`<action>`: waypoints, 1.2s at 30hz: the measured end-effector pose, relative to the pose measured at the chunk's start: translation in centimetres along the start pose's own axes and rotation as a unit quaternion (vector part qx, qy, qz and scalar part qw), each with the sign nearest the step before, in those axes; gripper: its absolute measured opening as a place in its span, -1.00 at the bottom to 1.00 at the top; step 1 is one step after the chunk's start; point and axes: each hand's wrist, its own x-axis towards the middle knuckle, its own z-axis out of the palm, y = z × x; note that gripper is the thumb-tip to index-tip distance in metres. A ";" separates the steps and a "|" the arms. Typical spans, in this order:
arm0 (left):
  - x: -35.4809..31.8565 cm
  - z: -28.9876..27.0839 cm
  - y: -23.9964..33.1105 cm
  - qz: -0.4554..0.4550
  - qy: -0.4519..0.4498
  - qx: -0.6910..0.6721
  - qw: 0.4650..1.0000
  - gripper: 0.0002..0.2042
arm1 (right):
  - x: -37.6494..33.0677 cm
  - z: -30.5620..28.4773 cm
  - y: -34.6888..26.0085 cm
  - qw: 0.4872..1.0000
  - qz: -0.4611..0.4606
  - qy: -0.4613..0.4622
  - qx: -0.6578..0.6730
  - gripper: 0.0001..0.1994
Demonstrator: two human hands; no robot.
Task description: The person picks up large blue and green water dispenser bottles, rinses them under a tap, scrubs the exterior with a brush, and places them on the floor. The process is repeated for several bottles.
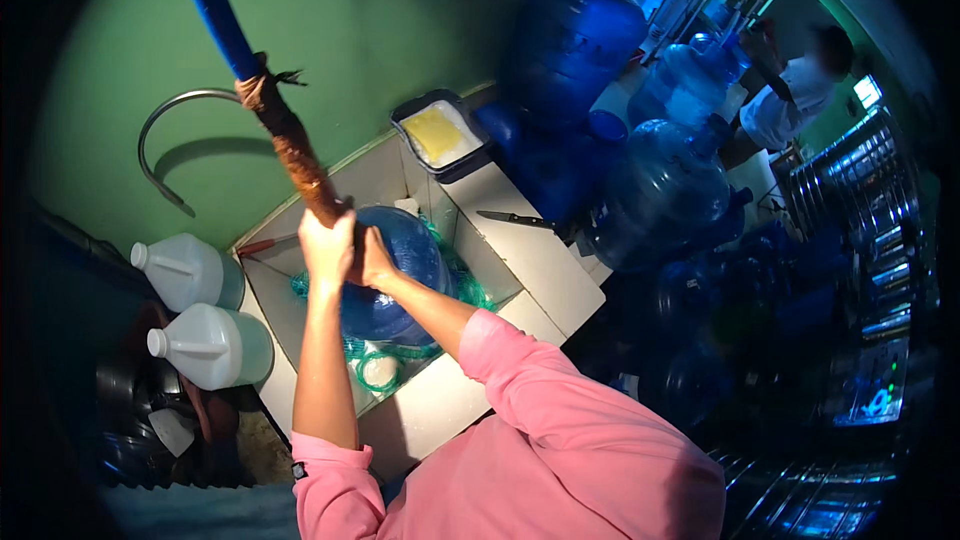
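A blue hose (212, 10) comes down from above, its lower end bound in brown wrapping (292, 148). My left hand (328, 245) is closed around the bottom of that wrapped part. Close against it, my right hand (372, 260) is also closed on the hose's lower end, its fingertips partly hidden. Beneath both hands a round blue water jug (400, 240) lies in a white tiled basin (385, 165). The hands and forearms cover the jug's mouth. Green netting or strapping (468, 285) shows around the jug, and a round whitish piece (380, 370) lies below it.
Two white plastic jugs (215, 345) stand left of the basin. A knife (515, 219) rests on the right ledge, near a dark tub (440, 135) holding a yellow sponge. Large blue water jugs (660, 190) crowd the right. A red-handled tool (265, 244) touches the left rim. Another person (790, 100) is farther back.
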 end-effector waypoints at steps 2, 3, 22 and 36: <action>-1.4 0.8 -2.0 -0.073 -0.056 0.126 0.988 -0.71 | -1.6 0.4 2.3 1.000 0.003 0.025 0.000 -0.68; -2.0 1.2 -2.8 -0.075 -0.044 0.074 0.993 -0.70 | -2.4 0.7 3.4 0.996 -0.044 0.073 0.010 -0.69; -4.8 2.2 -10.0 0.064 0.020 0.079 0.995 -0.68 | -2.5 3.0 9.6 0.988 0.115 0.076 -0.065 -0.75; -4.3 3.2 -11.5 0.065 -0.018 0.038 0.997 -0.67 | -1.9 4.5 13.5 0.978 0.144 0.099 -0.116 -0.66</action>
